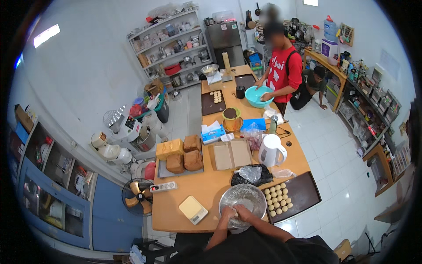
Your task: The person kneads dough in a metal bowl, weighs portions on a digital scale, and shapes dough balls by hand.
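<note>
Inside round metal bowl (244,199), both hands (235,213) knead floury dough.

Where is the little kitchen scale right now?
In the head view, the kitchen scale lies on the wooden table near its front edge, to the person's left of the metal bowl their hands work in, below the white power strip.

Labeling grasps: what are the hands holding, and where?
Both hands meet over the metal bowl, apparently working a small piece of dough between them; exact grip cannot be told.
</note>
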Motion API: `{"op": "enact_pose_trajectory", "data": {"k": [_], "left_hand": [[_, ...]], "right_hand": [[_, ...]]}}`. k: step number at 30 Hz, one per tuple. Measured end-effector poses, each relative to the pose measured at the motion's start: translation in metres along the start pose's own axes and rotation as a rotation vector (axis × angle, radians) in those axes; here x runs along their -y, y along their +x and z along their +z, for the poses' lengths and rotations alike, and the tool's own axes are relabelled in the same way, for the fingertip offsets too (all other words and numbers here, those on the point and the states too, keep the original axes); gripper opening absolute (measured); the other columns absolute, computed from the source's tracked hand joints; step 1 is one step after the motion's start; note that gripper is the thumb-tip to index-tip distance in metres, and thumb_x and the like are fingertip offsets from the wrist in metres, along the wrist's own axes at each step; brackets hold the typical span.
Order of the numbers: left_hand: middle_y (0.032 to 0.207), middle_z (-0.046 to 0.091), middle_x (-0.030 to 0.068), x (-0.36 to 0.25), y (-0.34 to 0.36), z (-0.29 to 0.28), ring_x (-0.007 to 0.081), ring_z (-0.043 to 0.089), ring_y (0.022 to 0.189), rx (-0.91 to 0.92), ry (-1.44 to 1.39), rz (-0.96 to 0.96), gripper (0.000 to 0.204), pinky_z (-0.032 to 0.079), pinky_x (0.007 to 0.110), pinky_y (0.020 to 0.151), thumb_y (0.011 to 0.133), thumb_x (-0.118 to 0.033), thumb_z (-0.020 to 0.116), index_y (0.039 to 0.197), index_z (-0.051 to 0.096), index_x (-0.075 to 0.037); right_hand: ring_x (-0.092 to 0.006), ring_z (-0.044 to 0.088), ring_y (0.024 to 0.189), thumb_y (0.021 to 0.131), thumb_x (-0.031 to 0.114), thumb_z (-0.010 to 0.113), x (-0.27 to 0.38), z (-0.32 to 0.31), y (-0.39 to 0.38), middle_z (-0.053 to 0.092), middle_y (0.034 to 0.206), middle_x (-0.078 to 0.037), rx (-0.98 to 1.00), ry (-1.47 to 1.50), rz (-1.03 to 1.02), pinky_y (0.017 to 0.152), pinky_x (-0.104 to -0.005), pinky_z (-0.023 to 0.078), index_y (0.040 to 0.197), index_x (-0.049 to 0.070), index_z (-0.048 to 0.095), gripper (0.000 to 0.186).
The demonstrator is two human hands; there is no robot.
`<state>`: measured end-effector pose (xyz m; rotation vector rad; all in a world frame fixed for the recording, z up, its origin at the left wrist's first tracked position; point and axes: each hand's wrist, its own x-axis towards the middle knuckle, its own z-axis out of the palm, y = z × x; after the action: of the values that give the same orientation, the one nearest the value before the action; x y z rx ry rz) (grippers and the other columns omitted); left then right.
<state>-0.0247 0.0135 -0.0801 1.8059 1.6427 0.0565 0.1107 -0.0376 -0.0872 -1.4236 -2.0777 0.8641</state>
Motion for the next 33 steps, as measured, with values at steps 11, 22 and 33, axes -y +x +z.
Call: {"op": "enact_pose_trajectory", "data": {"k": [11,22,33], "left_hand": [[0.089,0.067,0.0254,-0.031,-0.015,0.001,0.0403,0.065,0.089,0.014,-0.010,-0.024,0.031,0.052,0.045,0.077,0.069,-0.021,0.073,0.090,0.069,0.002],[0.092,0.066,0.0291,-0.044,-0.029,-0.032,0.0425,0.066,0.086,0.066,-0.091,-0.056,0.044,0.052,0.046,0.073,0.075,-0.034,0.068,0.094,0.067,0.006],[0.098,0.066,0.0255,-0.078,-0.002,-0.066,0.0391,0.063,0.096,0.066,-0.227,0.028,0.051,0.048,0.045,0.084,0.089,-0.046,0.047,0.105,0.067,-0.002]], "right_hand": [[-0.0367,0.045,0.117,0.070,0.010,0.068,-0.022,0.003,-0.009,0.051,0.117,-0.015,-0.100,-0.103,0.066,0.098,-0.0440,0.040,0.117,0.007,0.048,0.051],[-0.0338,0.049,0.118,0.074,0.024,0.070,-0.015,-0.011,0.000,0.055,0.120,-0.012,-0.012,-0.089,0.259,0.097,-0.0474,0.041,0.117,0.013,0.051,0.048],[-0.0368,0.041,0.130,0.068,0.044,0.079,-0.048,0.003,0.026,0.041,0.140,-0.023,0.039,0.414,0.316,0.106,-0.0418,0.036,0.138,0.004,0.036,0.091]]}}
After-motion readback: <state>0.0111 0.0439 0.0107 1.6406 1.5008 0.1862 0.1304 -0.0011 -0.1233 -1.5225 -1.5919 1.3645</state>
